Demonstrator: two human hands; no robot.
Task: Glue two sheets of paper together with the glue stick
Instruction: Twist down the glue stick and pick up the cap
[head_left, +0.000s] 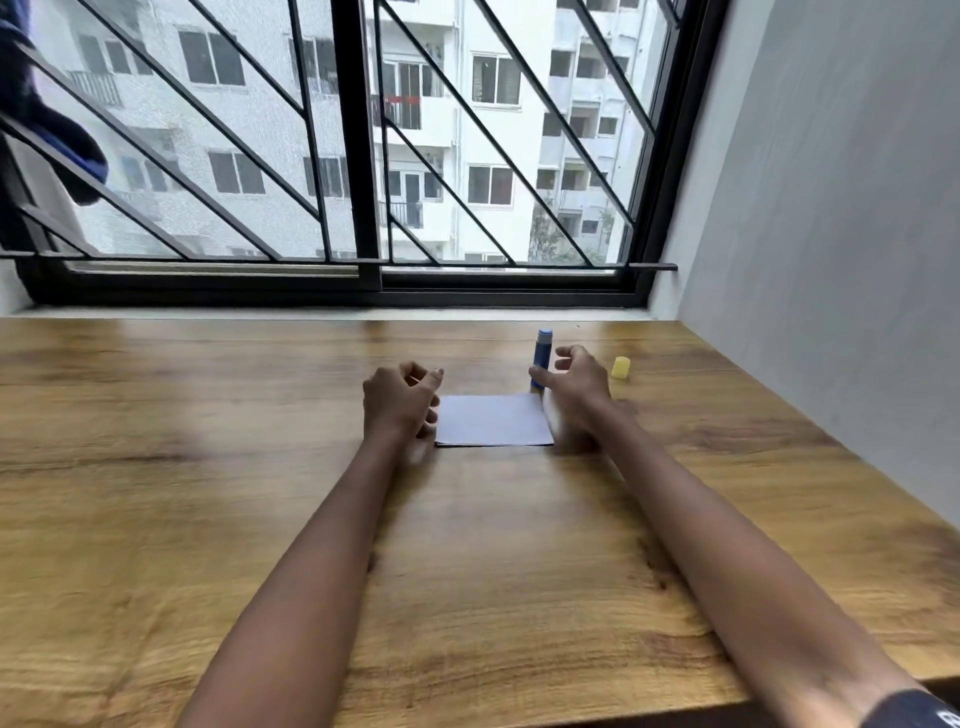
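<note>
A: Where does the paper sit?

B: The white paper (493, 420) lies flat on the wooden worktop (208, 441), between both hands; its long axis runs left to right. Whether it is one sheet or two stacked cannot be told.

A: And the glue stick?

B: The blue glue stick (540, 358) stands upright just behind the paper's far right corner, tip pointing up, its yellow cap (621, 367) lying apart to the right.

A: The hands?

B: The left hand (400, 400) is loosely curled, holding nothing. The right hand (574, 384) is spread, thumb at the stick's base, not clamped.

A: Best approach?

B: Probably grip the stick low, keep it vertical, and pin the paper with the left hand.
</note>
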